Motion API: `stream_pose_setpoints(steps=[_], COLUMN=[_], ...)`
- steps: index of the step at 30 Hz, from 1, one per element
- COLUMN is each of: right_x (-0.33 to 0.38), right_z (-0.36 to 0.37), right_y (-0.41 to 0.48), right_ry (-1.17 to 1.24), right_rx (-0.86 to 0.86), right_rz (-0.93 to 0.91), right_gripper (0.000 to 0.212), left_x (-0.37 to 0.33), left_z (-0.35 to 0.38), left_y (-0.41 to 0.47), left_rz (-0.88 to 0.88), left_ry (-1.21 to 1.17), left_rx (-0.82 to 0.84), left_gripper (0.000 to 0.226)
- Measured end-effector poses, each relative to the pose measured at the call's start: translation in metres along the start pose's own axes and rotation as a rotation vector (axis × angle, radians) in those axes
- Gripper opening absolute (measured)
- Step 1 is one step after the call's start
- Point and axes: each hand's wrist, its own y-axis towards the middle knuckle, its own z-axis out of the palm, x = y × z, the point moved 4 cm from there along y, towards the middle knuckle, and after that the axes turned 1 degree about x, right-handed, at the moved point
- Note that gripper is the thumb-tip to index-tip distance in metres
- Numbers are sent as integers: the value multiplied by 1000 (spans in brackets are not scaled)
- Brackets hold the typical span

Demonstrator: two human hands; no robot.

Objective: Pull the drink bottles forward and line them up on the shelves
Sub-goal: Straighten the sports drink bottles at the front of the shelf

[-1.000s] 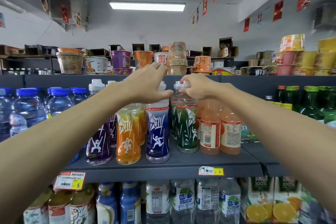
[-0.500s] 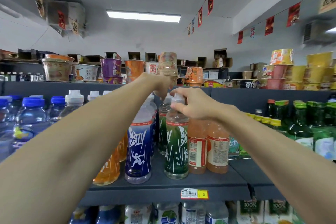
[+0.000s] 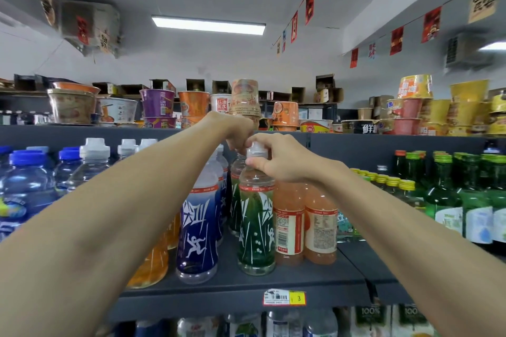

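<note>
1. Both of my hands are up at the bottle tops on the middle shelf [image 3: 246,286].
2. My right hand [image 3: 284,161] is closed around the white cap and neck of the front green bottle [image 3: 256,227]; thumb and fingers pinch it.
3. My left hand [image 3: 236,131] reaches further back, fingers curled down onto the top of the second green bottle [image 3: 235,200] standing right behind the first. I cannot tell how firmly it holds it, because the right hand covers part of it.
4. The front green bottle stands upright near the front edge of the shelf, just beside the blue bottle [image 3: 197,230] on its left.
5. On its right, touching it, stand two peach-coloured juice bottles [image 3: 305,224].
6. My left forearm hides most of an orange bottle [image 3: 152,265].
7. Further left are water bottles with blue caps [image 3: 27,186]; further right, green glass bottles [image 3: 449,200].
8. Instant noodle cups [image 3: 157,105] fill the shelf above.
9. A yellow price tag [image 3: 284,298] sits on the shelf edge.
</note>
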Motion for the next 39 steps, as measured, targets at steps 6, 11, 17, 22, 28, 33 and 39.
stream_pose_setpoints(steps=[6, 11, 17, 22, 28, 33, 39], right_x=[-2, -1, 1, 1, 0, -2, -3], right_z=[-2, -2, -1, -1, -1, 1, 1], right_y=[-2, 0, 0, 1, 1, 0, 0], right_ry=[20, 11, 18, 27, 11, 35, 36], right_rx=[-5, 1, 23, 23, 18, 14, 7], right_rz=[-1, -6, -3, -5, -10, -5, -4], right_gripper=[43, 43, 44, 44, 44, 44, 47], left_x=[1, 5, 10, 7, 4, 6, 11], left_z=[3, 2, 7, 4, 0, 0, 2], left_y=[-8, -11, -10, -12, -15, -15, -14], left_rz=[44, 34, 0, 4, 15, 41, 12], left_ry=[-174, -199, -224, -194, -157, -131, -116], left_rx=[12, -1, 14, 6, 7, -25, -16], left_gripper=[27, 8, 26, 22, 20, 22, 31])
